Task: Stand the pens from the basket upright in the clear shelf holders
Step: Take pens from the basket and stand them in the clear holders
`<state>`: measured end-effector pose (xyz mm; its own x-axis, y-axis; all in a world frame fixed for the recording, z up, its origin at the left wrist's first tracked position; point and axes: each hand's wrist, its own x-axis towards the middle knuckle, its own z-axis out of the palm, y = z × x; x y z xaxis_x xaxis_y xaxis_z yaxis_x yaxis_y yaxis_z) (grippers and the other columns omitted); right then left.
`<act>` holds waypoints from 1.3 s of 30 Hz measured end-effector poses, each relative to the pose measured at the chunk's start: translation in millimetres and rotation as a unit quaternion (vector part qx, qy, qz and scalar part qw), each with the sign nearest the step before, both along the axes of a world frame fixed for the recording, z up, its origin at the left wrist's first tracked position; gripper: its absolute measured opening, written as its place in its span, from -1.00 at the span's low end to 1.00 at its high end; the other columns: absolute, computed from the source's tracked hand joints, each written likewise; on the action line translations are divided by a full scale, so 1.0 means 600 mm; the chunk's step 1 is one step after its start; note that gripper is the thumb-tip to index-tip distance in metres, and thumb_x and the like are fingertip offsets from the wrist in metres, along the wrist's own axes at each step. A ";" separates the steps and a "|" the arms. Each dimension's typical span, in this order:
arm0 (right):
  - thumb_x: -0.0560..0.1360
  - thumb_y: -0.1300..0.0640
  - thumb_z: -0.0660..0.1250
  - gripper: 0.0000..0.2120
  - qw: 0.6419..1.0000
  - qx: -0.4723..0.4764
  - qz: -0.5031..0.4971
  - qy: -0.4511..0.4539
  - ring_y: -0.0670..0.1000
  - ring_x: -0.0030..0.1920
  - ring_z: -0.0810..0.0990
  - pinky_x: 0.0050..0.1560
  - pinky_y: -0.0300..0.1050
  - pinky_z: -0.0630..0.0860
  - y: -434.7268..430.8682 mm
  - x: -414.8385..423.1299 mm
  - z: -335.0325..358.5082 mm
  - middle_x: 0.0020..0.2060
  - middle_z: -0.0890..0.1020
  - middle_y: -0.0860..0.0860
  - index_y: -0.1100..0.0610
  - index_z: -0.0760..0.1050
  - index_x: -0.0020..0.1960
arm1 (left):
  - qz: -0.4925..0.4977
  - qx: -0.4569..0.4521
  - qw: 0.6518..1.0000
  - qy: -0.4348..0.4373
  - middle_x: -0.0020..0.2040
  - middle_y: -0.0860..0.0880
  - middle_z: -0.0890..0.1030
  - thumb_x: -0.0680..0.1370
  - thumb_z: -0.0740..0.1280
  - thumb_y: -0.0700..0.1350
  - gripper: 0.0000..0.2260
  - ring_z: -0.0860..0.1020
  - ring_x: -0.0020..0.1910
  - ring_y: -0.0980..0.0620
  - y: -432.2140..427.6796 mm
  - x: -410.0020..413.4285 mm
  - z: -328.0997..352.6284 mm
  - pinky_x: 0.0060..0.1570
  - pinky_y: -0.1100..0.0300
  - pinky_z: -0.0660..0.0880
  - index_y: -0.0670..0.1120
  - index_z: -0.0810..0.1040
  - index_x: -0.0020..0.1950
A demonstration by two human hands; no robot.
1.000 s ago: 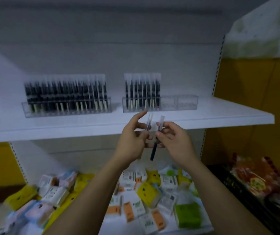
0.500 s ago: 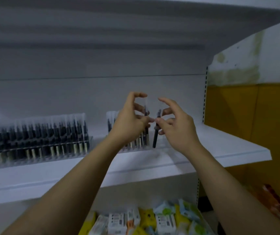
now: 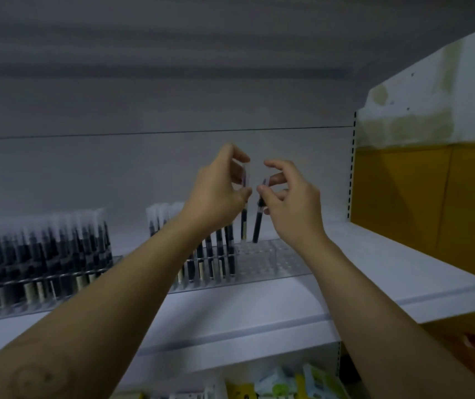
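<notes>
My left hand [image 3: 216, 194] pinches a black pen with a clear cap [image 3: 243, 223], held upright just above the right clear holder [image 3: 271, 259]. My right hand [image 3: 291, 200] grips a second black pen [image 3: 257, 226], tilted slightly, its lower tip at the holder's top. That holder's left half is filled with upright pens [image 3: 216, 249]; its right half shows open holes. A second clear holder [image 3: 37, 283] on the left is packed with upright pens. The basket is out of sight.
The holders stand on a white shelf [image 3: 389, 272] with a grey back panel. A yellow wall [image 3: 432, 197] closes the right side. Below the shelf lie several small coloured packets [image 3: 276, 387].
Both hands rose from below the shelf edge up to the right holder, each carrying a pen. The view tilted up, so the lower packets slid nearly out of frame.
</notes>
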<state>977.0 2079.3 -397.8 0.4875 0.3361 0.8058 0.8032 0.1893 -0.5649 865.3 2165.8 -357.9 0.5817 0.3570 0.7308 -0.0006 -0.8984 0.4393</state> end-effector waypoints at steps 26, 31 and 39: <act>0.57 0.20 0.30 -0.58 0.989 -0.149 0.008 -0.009 -0.07 -0.17 0.55 -0.11 -0.12 0.57 0.046 0.022 -0.066 -0.14 0.48 -0.19 -0.12 0.38 0.36 | 0.120 0.066 0.990 0.048 -0.11 0.18 0.61 0.49 0.43 -0.01 -0.75 0.54 -0.09 0.19 0.048 0.021 -0.025 0.44 -0.13 0.12 0.08 0.41 0.06; 0.59 0.17 0.27 -0.52 0.992 -0.122 -0.020 -0.020 -0.06 -0.14 0.55 -0.10 -0.11 0.56 0.049 0.013 -0.084 -0.05 0.50 -0.16 -0.20 0.31 0.43 | 0.094 0.056 0.994 0.006 -0.17 0.20 0.58 0.50 0.42 -0.04 -0.76 0.44 -0.28 0.34 0.045 0.019 -0.015 0.36 -0.15 0.25 0.11 0.38 0.02; 0.59 0.15 0.28 -0.48 0.992 -0.117 -0.028 -0.035 -0.09 -0.10 0.54 -0.04 -0.13 0.54 0.047 0.011 -0.094 0.06 0.56 -0.10 -0.19 0.26 0.47 | 0.071 0.037 0.997 -0.001 -0.16 0.20 0.57 0.49 0.43 -0.05 -0.76 0.54 -0.16 0.22 0.043 0.007 -0.008 0.23 -0.19 0.40 0.12 0.39 0.02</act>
